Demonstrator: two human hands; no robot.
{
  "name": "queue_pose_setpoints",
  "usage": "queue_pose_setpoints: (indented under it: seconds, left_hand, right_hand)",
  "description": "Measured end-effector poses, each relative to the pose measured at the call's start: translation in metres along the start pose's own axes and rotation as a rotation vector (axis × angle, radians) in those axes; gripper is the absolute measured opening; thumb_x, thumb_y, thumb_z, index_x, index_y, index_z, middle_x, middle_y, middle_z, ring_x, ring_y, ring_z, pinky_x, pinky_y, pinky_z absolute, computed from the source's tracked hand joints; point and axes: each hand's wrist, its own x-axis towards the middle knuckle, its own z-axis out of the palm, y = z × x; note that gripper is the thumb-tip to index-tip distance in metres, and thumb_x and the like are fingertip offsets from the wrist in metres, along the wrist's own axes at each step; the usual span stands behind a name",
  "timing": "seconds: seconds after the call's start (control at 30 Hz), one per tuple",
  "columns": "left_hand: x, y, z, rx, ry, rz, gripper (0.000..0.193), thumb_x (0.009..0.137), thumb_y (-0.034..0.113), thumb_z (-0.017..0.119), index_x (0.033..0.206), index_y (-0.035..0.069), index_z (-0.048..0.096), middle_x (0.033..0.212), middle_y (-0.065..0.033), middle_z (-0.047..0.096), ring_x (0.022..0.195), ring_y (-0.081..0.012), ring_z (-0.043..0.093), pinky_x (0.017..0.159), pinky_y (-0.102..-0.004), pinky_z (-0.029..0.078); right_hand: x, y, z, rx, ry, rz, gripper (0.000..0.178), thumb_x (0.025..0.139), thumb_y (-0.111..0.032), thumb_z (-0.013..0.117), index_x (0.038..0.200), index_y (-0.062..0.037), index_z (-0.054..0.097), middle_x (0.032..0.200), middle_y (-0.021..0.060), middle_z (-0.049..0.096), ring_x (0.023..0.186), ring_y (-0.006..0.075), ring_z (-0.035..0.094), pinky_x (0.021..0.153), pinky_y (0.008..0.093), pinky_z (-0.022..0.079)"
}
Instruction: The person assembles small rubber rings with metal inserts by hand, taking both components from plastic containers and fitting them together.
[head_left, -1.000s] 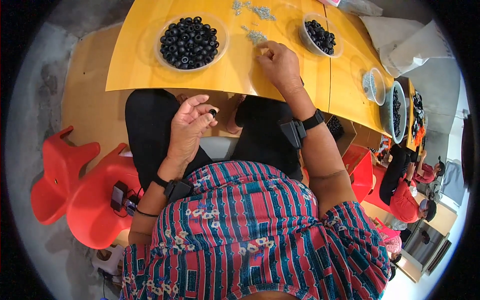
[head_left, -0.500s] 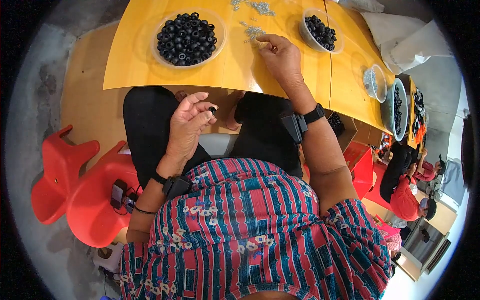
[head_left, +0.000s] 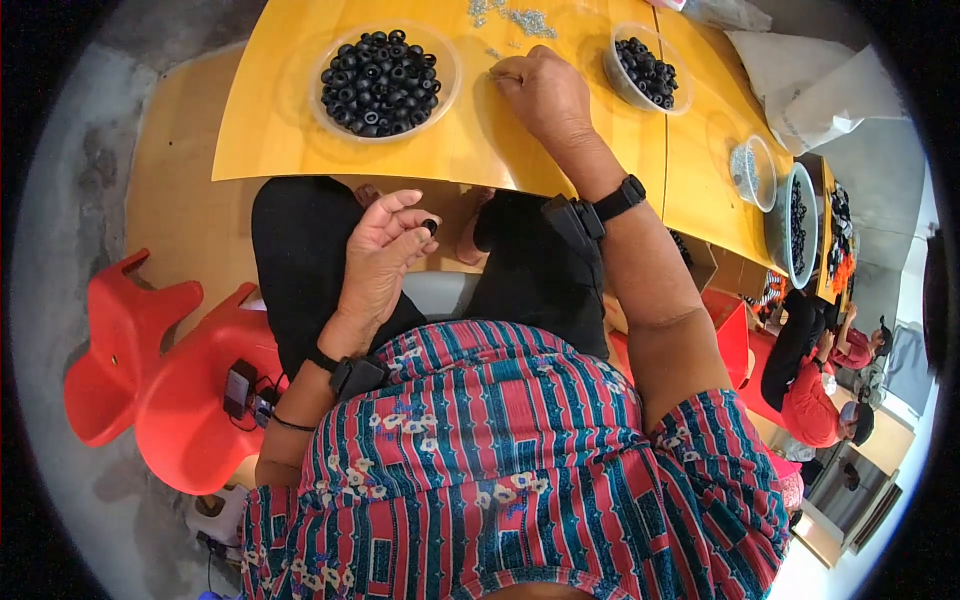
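My left hand (head_left: pixel 380 245) is above my lap, thumb and fingers pinching a small round black piece (head_left: pixel 430 227) with a hole, like a little wheel. On the yellow table (head_left: pixel 470 140) rests my right hand (head_left: pixel 552 95), its fingertips drawn together over a few small silver metal parts; whatever it pinches is hidden under the fingers. More silver parts (head_left: pixel 530 22) lie loose just beyond it. Left of that hand stands a clear round tub (head_left: pixel 455 90) full of black wheel-like pieces (head_left: pixel 380 82). To its right, a second clear tub (head_left: pixel 684 95) holds similar black pieces (head_left: pixel 645 72).
Farther right are a small clear cup (head_left: pixel 765 190) of silver parts and a pale blue basin (head_left: pixel 806 235) of black rings. Red plastic chairs (head_left: pixel 190 415) stand at my left. Other people (head_left: pixel 812 405) sit at the far right. White sacking (head_left: pixel 800 80) lies beyond the table.
My right hand has shifted left and away from me, now covering most of the nearer silver parts. My left hand keeps its pinch on the black piece.
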Motion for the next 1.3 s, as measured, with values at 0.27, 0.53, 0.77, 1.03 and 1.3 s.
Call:
queue_pose_setpoints:
  seconds: [0.27,0.53,0.77,1.03,1.3]
  left_hand:
    - [-0.003,0.0,0.002,0.003,0.004,0.005,0.037,0.082,-0.004,0.058,0.117,0.004,0.048,0.098,-0.0066,0.06,0.085,-0.01,0.057,0.076,-0.0237,0.05]
    - [0.004,-0.003,-0.002,-0.053,-0.011,0.059,0.035,0.083,-0.002,0.058,0.117,0.003,0.047,0.1,-0.0073,0.058,0.084,-0.0121,0.058,0.077,-0.0241,0.049]
    - [0.015,0.003,-0.004,-0.048,-0.03,0.188,0.036,0.083,-0.004,0.057,0.116,0.002,0.046,0.102,-0.0086,0.056,0.088,-0.0148,0.058,0.081,-0.0258,0.05]
    - [0.018,-0.005,0.005,0.072,-0.065,0.333,0.036,0.082,-0.003,0.059,0.116,0.001,0.047,0.098,-0.008,0.059,0.089,-0.0136,0.058,0.081,-0.0264,0.051]
    - [0.016,-0.001,0.013,0.227,-0.049,0.468,0.039,0.08,-0.004,0.062,0.116,0.001,0.049,0.096,-0.0061,0.059,0.087,-0.0111,0.056,0.08,-0.023,0.048]
  right_hand:
    - [-0.002,-0.001,0.002,0.012,-0.035,0.014,0.012,0.073,-0.019,0.063,0.081,-0.0139,0.07,0.08,0.0096,0.06,0.076,0.0296,0.06,0.068,0.0388,0.048]
    - [-0.01,-0.01,0.007,-0.059,-0.066,-0.268,0.01,0.079,-0.017,0.055,0.085,-0.0092,0.058,0.088,0.012,0.055,0.081,0.0339,0.057,0.07,0.0416,0.047]
    - [-0.027,-0.027,-0.016,0.236,0.021,-0.336,0.01,0.08,-0.01,0.056,0.087,-0.0027,0.053,0.083,0.0158,0.058,0.08,0.033,0.059,0.067,0.0424,0.047]
    - [-0.082,-0.071,-0.035,0.757,-0.287,-0.108,0.01,0.075,-0.002,0.058,0.084,-0.0024,0.054,0.076,0.0127,0.056,0.074,0.0285,0.059,0.068,0.0318,0.047]
    - [-0.086,-0.078,-0.04,0.556,-0.197,-0.28,0.01,0.073,-0.003,0.06,0.08,-0.0039,0.053,0.073,0.0142,0.055,0.071,0.0331,0.057,0.064,0.0367,0.047]
